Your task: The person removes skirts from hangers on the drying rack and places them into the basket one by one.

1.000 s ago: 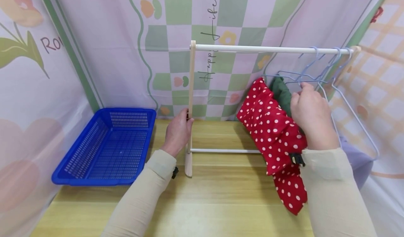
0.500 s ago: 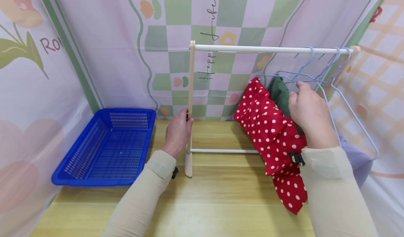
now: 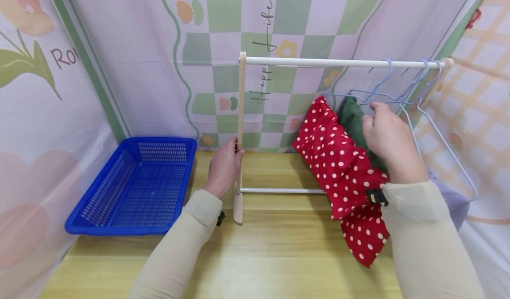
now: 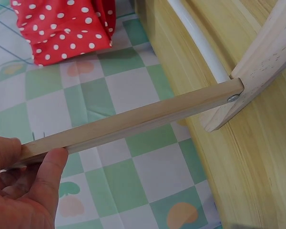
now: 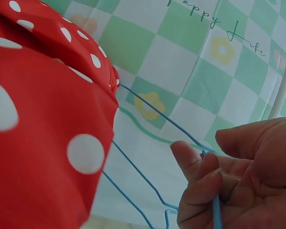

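My left hand grips the upright wooden post at the left end of a small clothes rack. In the left wrist view, thumb and fingers pinch the post from both sides. My right hand holds a blue wire clothes hanger just below its hook, fingers curled round the wire. That hook sits over the white top rail. From the hanger drapes a red cloth garment with white dots, its lower end hanging in front of the right forearm. Behind it shows a dark green garment, partly hidden.
More blue hangers crowd the rail's right end. A lavender cloth hangs low there, partly behind the right sleeve. On the left of the wooden table stands a blue plastic basket. Printed curtains enclose the back and sides.
My right hand has slid the hanger a short way left along the rail, and the red dotted garment has shifted left with it. The left hand keeps its grip on the post.
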{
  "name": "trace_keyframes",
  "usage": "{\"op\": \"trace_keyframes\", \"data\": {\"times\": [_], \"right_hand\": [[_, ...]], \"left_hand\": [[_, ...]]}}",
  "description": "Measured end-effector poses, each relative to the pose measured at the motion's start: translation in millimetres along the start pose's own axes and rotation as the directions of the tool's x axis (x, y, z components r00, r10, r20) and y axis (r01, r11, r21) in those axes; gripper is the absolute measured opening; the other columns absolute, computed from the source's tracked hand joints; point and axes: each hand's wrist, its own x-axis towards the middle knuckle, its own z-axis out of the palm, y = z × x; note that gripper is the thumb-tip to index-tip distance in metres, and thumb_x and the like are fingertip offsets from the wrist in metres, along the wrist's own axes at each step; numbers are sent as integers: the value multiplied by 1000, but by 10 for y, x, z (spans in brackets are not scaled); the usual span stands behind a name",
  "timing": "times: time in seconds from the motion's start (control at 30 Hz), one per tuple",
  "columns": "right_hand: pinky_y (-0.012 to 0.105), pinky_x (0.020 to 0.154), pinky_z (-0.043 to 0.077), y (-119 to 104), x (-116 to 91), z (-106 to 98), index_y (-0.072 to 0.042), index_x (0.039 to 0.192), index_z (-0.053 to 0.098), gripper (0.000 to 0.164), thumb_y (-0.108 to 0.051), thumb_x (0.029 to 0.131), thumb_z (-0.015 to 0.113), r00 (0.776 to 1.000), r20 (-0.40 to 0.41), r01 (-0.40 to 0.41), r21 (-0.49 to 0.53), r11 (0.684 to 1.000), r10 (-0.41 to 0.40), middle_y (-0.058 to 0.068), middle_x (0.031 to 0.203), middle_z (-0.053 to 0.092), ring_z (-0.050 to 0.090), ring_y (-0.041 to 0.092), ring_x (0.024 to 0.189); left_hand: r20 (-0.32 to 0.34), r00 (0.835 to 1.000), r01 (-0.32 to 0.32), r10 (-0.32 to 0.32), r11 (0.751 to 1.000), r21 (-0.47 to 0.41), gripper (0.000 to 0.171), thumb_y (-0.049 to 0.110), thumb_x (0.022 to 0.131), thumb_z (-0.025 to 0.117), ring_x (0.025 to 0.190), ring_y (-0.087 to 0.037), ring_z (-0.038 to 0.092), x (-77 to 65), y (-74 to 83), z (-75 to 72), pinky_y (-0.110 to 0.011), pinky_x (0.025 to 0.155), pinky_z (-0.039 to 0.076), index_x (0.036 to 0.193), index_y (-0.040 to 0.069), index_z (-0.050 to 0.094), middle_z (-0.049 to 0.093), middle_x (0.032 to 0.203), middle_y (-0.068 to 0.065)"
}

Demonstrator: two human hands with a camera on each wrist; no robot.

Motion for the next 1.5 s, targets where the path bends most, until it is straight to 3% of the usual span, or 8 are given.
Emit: {"op": "trace_keyframes", "data": {"times": [0.27, 0.5, 0.63, 0.83, 1.03, 1.5], "right_hand": [[76, 114, 25, -8, 36, -84, 2, 164, 18, 62, -31, 112, 28, 999, 38, 29, -26, 999, -28, 39, 159, 30, 28, 63, 142], [74, 113, 27, -2, 74, -124, 2, 163, 18, 59, -17, 109, 26, 996, 73, 46, -50, 998, -43, 32, 140, 58, 33, 59, 141], [73, 107, 33, 0, 82, -155, 1, 164, 14, 60, -18, 109, 27, 992, 115, 53, -57, 997, -46, 29, 139, 60, 38, 58, 139], [68, 95, 43, -12, 93, -201, 4, 163, 16, 60, -15, 109, 33, 986, 151, 71, -38, 997, -65, 30, 136, 61, 60, 45, 108], [58, 86, 49, -21, 129, -245, 6, 163, 13, 61, -10, 107, 33, 975, 213, 66, 14, 998, -68, 32, 134, 60, 65, 31, 86], [54, 84, 56, -8, 191, -349, 14, 158, 19, 59, -7, 106, 38, 954, 288, 86, 15, 996, -87, 36, 131, 60, 68, 38, 94]], "left_hand": [[-4, 1000, 1, -1, 1000, 1, 34, 24, 109, 57, 110, -30, 71, 0, -5, 0, -45, 94, 58, 139, 7, 55, 71, 128, -12], [-15, 1000, -14, 14, 1000, -5, 34, 23, 108, 59, 110, -30, 71, -6, -6, -6, -46, 94, 58, 138, 7, 56, 71, 127, -12], [-11, 1000, -11, 11, 1000, -8, 34, 23, 108, 59, 110, -30, 71, -8, -1, -10, -46, 94, 58, 138, 6, 56, 71, 127, -13], [-17, 1000, -20, 20, 1000, -3, 35, 22, 108, 58, 110, -31, 71, -10, -8, -2, -46, 94, 58, 139, 6, 56, 71, 127, -13], [-23, 999, -29, 29, 1000, 8, 34, 23, 109, 58, 109, -32, 71, -15, -5, -4, -47, 92, 58, 138, 5, 56, 72, 125, -14], [-18, 1000, -26, 26, 1000, 11, 33, 22, 109, 58, 108, -31, 71, -9, -11, 1, -47, 91, 58, 137, 5, 57, 72, 125, -13]]}}
